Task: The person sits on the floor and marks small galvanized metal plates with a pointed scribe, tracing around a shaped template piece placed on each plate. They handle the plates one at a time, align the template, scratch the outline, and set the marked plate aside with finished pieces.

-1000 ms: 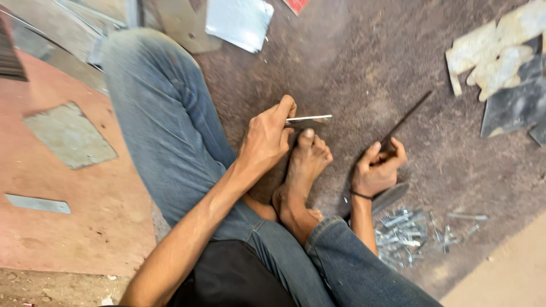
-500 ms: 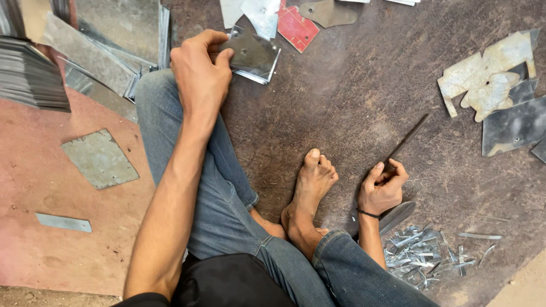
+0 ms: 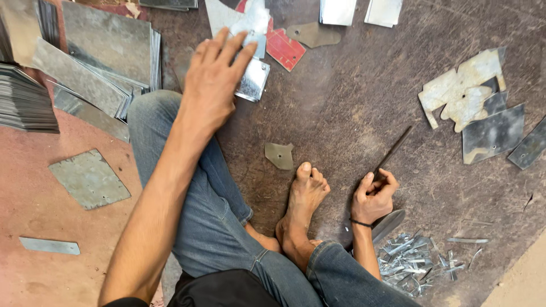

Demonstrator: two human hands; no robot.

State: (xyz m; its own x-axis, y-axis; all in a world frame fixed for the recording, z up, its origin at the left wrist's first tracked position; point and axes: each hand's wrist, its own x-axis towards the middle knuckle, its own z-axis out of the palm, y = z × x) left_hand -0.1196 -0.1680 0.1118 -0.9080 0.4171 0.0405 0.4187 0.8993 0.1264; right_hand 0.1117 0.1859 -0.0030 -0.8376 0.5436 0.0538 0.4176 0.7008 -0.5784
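Here the left hand (image 3: 213,82) spreads open over a shiny sheet (image 3: 253,79), while the right hand (image 3: 374,196) grips dark shears (image 3: 392,152).

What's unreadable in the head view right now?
- Left hand: covers the shiny metal piece; contact or grip unclear.
- Right hand: closed on a dark tool; the blade end is hidden behind the wrist.
- Metal sheet stack: cut off by the left edge.
- Scrap pile: pieces too small to tell apart.
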